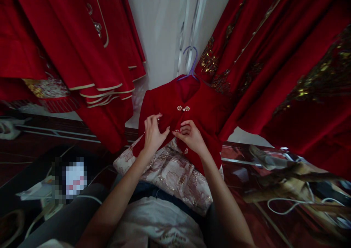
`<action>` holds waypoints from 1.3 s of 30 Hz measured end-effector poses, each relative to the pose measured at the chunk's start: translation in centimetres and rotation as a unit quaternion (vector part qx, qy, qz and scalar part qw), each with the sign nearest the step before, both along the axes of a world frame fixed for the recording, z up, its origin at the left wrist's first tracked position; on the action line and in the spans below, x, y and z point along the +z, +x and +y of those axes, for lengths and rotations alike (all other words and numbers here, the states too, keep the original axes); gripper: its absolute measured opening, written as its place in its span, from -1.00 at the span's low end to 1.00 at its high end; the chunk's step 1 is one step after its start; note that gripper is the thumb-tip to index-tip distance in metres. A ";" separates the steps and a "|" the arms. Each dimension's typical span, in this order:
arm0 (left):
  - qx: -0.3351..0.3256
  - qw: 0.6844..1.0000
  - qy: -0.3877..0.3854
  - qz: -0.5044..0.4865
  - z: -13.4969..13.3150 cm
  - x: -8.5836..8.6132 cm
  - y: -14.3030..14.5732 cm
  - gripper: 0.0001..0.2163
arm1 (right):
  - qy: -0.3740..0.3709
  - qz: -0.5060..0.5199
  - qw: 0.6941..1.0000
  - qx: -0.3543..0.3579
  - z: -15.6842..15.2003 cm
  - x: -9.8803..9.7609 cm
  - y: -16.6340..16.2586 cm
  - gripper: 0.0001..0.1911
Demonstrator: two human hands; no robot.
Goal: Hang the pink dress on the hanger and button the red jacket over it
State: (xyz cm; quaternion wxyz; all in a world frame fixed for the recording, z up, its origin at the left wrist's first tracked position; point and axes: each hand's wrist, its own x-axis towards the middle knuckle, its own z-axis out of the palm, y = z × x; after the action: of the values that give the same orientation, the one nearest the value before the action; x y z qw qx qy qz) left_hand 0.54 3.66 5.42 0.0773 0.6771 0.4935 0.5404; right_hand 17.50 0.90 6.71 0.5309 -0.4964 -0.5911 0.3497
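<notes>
Head view: red jacket (pixel 170 115) lies partly over patterned cloth (pixel 170 162) at the wearer's lap, prob. for easy reach. R hand (pixel 191 136) is closed, pinching the mid pearl clasp (pixel 177 131), I'd guess to steady that edge. L hand (pixel 154 132) half-curled, thumb off fingers; can't tell if it grips cloth. Purple hanger (pixel 193 63) sits at the collar, likely keeping shoulders spread. Red garments (pixel 68 39) hang both sides.
</notes>
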 end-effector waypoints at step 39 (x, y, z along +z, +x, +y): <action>-0.137 0.948 -0.098 -0.269 6.8 -2.8 -0.5 -0.81 | 0.107 -0.131 0.983 -0.066 7.3 -0.7 -4.6 -0.60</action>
State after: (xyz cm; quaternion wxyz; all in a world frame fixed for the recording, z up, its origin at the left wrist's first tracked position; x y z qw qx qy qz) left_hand 0.01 10.41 2.59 0.3464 0.5570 0.4072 0.6356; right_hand 12.95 8.18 6.06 0.5213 -0.5158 -0.6554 0.1807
